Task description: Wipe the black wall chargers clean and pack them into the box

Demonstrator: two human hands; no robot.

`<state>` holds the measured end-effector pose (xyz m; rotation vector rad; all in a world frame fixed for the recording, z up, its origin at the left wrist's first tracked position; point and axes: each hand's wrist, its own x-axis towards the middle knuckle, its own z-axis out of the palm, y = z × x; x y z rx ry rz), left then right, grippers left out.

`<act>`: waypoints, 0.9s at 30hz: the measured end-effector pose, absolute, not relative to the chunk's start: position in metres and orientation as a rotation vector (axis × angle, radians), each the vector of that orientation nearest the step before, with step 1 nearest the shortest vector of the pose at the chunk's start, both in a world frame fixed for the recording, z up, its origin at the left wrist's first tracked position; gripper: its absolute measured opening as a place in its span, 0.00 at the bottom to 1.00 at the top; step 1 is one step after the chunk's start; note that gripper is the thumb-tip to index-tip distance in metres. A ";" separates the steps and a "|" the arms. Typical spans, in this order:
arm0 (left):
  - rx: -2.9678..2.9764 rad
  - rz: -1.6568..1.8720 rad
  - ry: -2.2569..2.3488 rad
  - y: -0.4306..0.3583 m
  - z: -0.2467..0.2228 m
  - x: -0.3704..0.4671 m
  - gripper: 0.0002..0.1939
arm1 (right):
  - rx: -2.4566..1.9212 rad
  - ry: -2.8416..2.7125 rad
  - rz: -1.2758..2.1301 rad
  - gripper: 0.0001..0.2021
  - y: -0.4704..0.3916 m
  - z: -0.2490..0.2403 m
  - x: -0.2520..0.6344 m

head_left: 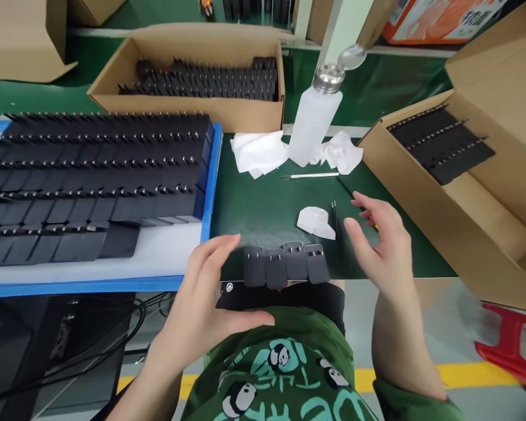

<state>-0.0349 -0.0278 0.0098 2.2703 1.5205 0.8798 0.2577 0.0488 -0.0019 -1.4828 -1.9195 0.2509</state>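
Note:
Several small black rectangular parts, each with two shiny pins, lie side by side at the front edge of the green table. To their left hovers my left hand, thumb and fingers spread with nothing between them. My right hand is to their right, its thumb apart from its curved fingers, and it holds nothing. Black tweezers and a white paper scrap lie between the right hand and the parts. Farther back are a white-handled tool and a thin black tool, partly behind the right hand.
A blue-edged tray with rows of black parts fills the left. Behind stands a cardboard box of similar parts. A white bottle stands among crumpled wipes. At right is an open box; a red stool stands below.

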 end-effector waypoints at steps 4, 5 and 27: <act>2.115 0.779 1.473 -0.028 -0.002 -0.028 0.46 | -1.528 -2.112 0.047 0.15 0.071 -0.027 0.246; 2.075 0.759 1.459 -0.026 -0.006 -0.024 0.46 | -1.514 -2.124 0.065 0.12 0.072 -0.030 0.242; 1.941 0.844 1.249 -0.005 -0.047 -0.025 0.43 | -1.252 -1.446 0.693 0.09 0.124 0.050 0.252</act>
